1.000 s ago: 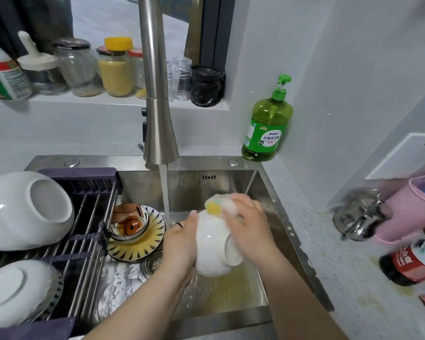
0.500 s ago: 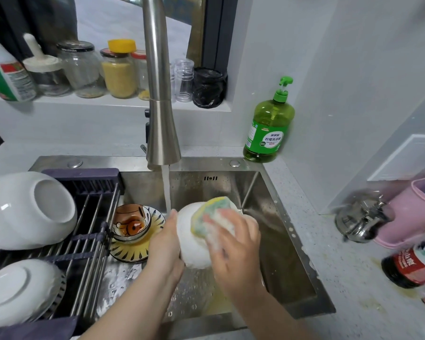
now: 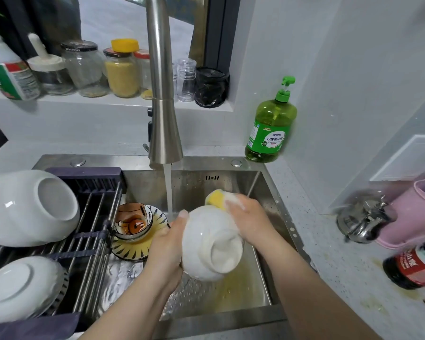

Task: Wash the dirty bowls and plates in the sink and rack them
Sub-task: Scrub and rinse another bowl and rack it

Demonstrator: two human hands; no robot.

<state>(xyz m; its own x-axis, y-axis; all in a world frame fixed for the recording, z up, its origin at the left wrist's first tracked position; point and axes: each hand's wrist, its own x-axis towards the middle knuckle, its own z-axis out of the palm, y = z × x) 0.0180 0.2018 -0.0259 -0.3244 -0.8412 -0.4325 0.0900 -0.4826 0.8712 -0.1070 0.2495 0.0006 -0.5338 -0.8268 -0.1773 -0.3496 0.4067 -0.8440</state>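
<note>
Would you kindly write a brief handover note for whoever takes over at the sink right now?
Left hand grips the white ceramic bowl, base toward the camera, over the stainless steel sink. Right hand holds the yellow sponge against its far side. Tap water is running.
Done: a large white bowl and a white plate lie upside down on the dark metal rack.
To do: finish and rack this bowl, then wash the small orange patterned bowl and the yellow striped plate under it.
</note>
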